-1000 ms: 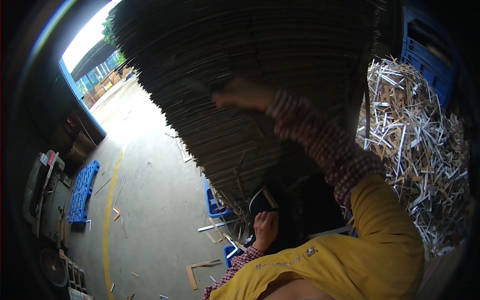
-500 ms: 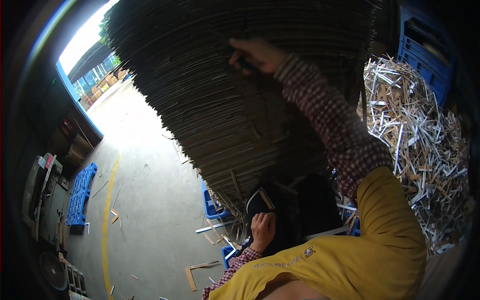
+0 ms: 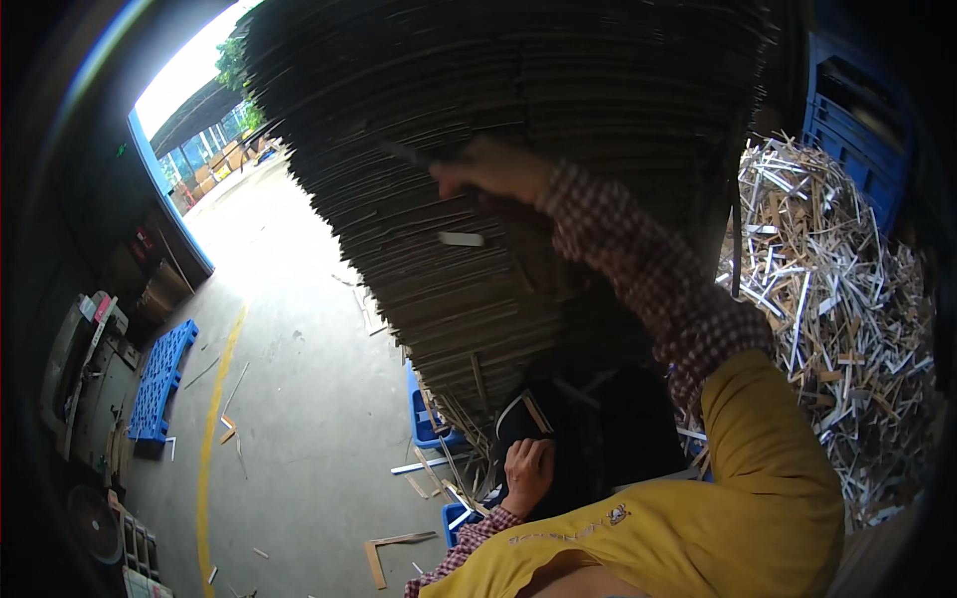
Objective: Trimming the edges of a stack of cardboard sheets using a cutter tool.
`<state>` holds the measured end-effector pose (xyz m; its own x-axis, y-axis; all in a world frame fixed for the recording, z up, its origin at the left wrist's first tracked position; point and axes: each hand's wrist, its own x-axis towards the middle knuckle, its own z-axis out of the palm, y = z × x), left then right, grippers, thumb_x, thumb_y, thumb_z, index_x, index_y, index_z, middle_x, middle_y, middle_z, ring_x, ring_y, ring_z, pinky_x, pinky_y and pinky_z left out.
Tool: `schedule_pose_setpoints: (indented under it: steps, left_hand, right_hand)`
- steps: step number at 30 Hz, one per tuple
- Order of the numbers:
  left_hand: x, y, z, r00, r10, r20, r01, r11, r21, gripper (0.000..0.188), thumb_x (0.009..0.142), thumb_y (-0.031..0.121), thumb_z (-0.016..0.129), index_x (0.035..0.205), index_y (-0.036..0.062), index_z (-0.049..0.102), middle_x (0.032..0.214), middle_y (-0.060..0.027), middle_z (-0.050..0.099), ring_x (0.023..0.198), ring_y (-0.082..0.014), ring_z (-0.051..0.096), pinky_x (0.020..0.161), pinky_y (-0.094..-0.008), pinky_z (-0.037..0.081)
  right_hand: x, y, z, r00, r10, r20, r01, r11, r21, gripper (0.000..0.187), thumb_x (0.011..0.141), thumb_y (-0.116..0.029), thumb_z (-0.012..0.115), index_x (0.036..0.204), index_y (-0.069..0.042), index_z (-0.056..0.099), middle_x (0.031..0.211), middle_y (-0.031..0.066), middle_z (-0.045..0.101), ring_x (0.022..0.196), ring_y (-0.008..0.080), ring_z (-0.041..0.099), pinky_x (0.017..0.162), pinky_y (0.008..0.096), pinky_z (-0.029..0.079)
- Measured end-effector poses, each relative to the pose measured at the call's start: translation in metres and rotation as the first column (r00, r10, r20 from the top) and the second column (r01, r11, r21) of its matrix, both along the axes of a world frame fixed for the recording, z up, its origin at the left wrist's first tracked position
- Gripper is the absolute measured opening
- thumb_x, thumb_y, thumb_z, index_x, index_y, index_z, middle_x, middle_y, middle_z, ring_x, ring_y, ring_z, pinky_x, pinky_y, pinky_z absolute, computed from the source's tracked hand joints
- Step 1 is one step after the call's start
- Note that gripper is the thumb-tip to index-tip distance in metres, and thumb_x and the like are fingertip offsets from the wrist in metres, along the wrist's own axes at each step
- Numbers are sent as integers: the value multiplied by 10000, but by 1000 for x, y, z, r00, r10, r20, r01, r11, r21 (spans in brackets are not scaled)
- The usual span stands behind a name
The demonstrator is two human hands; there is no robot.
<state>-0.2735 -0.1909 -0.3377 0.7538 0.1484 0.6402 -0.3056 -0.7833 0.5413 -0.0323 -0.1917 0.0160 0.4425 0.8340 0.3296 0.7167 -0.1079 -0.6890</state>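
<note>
**Right hand (image 3: pixel 495 171) and thin tool (image 3: pixel 407 153) at a ragged stack (image 3: pixel 638 120)**

The stack stands directly before the person, rising out of view at the top. The right fingers look closed round the tool, which points left; blur hides the exact grip and whether its tip touches the sheets. The left hand (image 3: pixel 528 472) lies on the dark trouser leg (image 3: pixel 573 439), fingers loosely curled; whether they hold anything, I cannot tell.

If the tool is sharp, a slip off the uneven edges could nick a hand or the leg below. Hard prying might tear a sheet or shift the layers, and loose strips underfoot could cause a stumble.

The sheets look like thin brown cardboard, frayed and stepped along the side. A pale strip (image 3: pixel 462 239) shows in front, apparently in mid-air. At right, white and brown slivers tangle in a heap (image 3: pixel 812 289); an L-shaped offcut (image 3: pixel 376 563) lies on smooth grey floor (image 3: pixel 309 429).
</note>
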Motion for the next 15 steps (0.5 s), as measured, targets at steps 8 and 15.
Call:
schedule_pose_setpoints:
  steps: [8,15]
  left_hand:
    - [-1,-3,2,1000,-6,5,7,999,-39,80,728,40,574,807,52,567,727,-83,541,668,-260,507,600,-338,397]
    - [1,-4,4,1000,-13,2,13,1000,-18,80,722,38,580,800,53,571,732,-80,548,673,-259,512,602,-339,403]
  right_hand:
    - [13,12,67,973,-101,-206,125,987,105,453,828,-445,509,960,-14,558,875,71,606,791,149,554,582,302,482]
    - [13,19,55,939,-97,-330,146,981,128,399,837,-396,516,877,-4,570,749,65,601,654,134,557,556,303,476]
